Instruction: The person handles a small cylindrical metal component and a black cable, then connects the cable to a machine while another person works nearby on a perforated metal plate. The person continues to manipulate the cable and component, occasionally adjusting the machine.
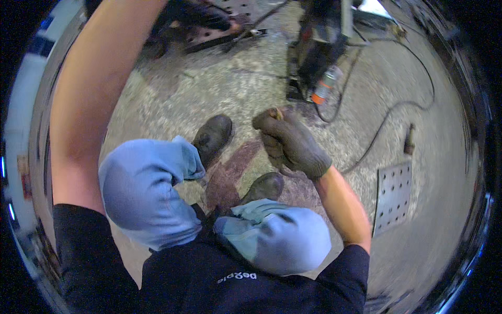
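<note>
My right hand, in a dark knit work glove, is closed in front of my knees. A small yellowish bit shows at its curled fingertips, too small to name. My left arm, bare below a black sleeve, reaches up and forward past the upper edge, so the left hand is out of view. Beyond the right hand, a silver and orange can-shaped thing leans beside a dark upright stand. I am crouching, with my blue-trousered knees and dark shoes below my hands.
A metal plate with rows of holes is at the right. A cable loops over the worn floor, near a small dark cylindrical thing. Another perforated metal surface and blurred dark shapes are at the top.
</note>
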A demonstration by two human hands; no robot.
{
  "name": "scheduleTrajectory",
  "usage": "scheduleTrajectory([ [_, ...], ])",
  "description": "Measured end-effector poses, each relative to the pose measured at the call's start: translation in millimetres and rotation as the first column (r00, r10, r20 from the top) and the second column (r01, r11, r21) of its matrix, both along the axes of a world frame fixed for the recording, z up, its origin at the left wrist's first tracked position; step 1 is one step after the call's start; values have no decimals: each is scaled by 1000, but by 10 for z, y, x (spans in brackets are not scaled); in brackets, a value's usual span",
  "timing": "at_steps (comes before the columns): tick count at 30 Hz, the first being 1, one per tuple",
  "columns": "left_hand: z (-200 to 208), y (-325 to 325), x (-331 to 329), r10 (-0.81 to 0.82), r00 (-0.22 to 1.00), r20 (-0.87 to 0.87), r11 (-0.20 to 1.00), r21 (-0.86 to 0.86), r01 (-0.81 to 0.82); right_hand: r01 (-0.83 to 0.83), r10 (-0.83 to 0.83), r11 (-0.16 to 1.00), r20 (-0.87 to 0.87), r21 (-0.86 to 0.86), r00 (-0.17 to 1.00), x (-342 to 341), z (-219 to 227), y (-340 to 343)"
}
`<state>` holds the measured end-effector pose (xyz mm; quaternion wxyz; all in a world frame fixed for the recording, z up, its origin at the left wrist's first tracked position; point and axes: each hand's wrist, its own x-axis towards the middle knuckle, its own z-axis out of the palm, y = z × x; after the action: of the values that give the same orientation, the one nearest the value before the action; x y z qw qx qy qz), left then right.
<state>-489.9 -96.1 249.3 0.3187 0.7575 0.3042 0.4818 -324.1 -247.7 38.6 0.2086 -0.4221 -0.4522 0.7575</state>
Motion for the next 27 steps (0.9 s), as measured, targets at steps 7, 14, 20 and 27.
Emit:
scheduleTrajectory([
  [7, -445, -284, -635, 123, 992, 12, 787, -610, -91, 23, 101, 922, -298, 387, 949, -708, 1060, 548],
  [14, -1098, -661, -838, 106, 722, 684, 684, -577, 446, 414, -345, 484, -267, 771, 900, -1432, 947, 1570],
  [20, -2272, -493, -1156, 279, 953, 117, 450, -893, -22, -99, -284, 572, 309, 814, 908, -1386, 366, 1448],
  [27, -2113, -634, -933, -68, 980, -188, 670, -737, -95, -357, 62, 848, 595, 392, 801, -754, 375, 1369],
])
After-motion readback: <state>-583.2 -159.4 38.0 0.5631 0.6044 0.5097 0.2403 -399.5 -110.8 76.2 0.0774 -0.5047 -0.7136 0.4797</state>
